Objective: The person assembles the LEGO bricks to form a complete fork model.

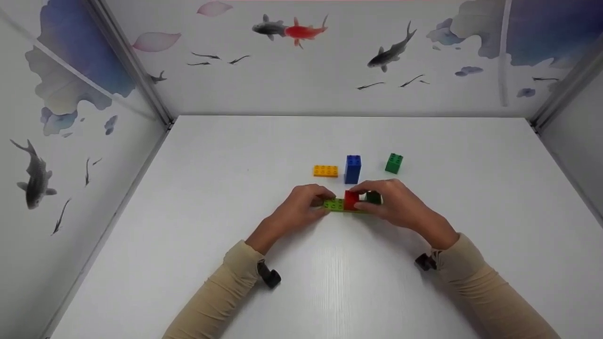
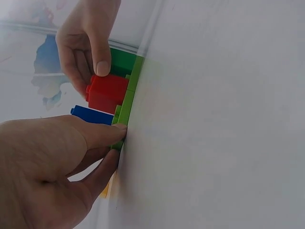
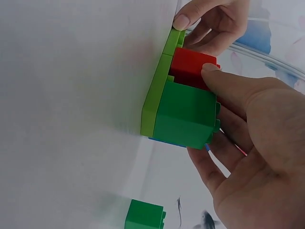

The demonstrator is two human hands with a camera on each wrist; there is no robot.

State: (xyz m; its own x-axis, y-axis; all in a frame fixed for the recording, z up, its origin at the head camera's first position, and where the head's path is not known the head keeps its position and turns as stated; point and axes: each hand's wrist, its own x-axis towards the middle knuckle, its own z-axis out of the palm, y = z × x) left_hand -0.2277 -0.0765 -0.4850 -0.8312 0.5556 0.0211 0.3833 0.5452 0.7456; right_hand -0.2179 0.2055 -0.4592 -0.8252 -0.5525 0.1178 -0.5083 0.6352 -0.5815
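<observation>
Basically, both hands on one small build, mid-table.
Left hand [image 1: 296, 210]: I see thumb and fingers pinching the left end of the lime plate [image 1: 333, 205], which lies flat on the white table [image 1: 330, 282].
Right hand [image 1: 398, 205]: fingers curled, pinching the red brick [image 1: 350, 199] that sits on the plate's middle.
Dark green brick [image 3: 186, 114]: on the plate's right end, touching the red one, under my right palm.
Loose pieces behind: orange brick [image 1: 325, 171] lying flat, blue brick [image 1: 352, 169] upright just beside it, green brick [image 1: 394, 163] further right, apart.
Sleeves: beige, both wrists.
</observation>
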